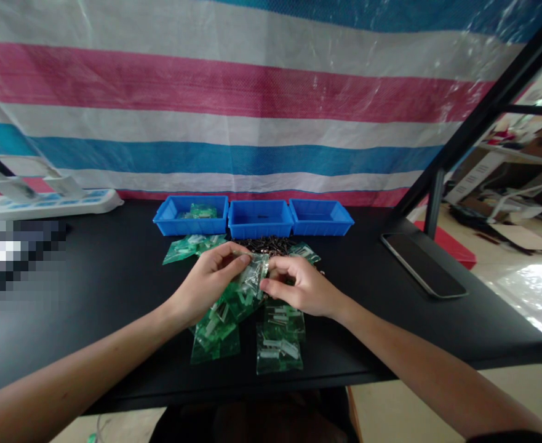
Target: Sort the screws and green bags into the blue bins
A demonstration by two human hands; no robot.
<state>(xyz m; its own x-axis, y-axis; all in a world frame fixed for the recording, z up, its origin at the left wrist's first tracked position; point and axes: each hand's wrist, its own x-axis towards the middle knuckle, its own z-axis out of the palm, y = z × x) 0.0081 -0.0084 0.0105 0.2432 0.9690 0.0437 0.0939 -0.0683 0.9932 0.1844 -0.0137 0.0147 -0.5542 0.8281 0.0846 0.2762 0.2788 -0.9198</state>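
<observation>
Between my two hands is a small clear plastic bag [253,277] with pale and metallic pieces inside. The thumb and fingers of my left hand [218,271] pinch its upper left side. My right hand [301,283] has its thumb and curled fingers closed on the bag's right edge. Below the left hand lie several green-tinted bags [215,332] of small parts, overlapping. Two more such bags [278,351] lie under the right hand, near the table's front edge. Just beyond the fingers is a pile of dark screws [271,245], partly hidden by the hands.
Three blue bins stand in a row: the left bin [191,229] holds green bags, beside the middle bin [261,230] and right bin [321,227]. More green bags [192,246] lie before them. A phone [422,264] rests right; a power strip [90,202] sits left.
</observation>
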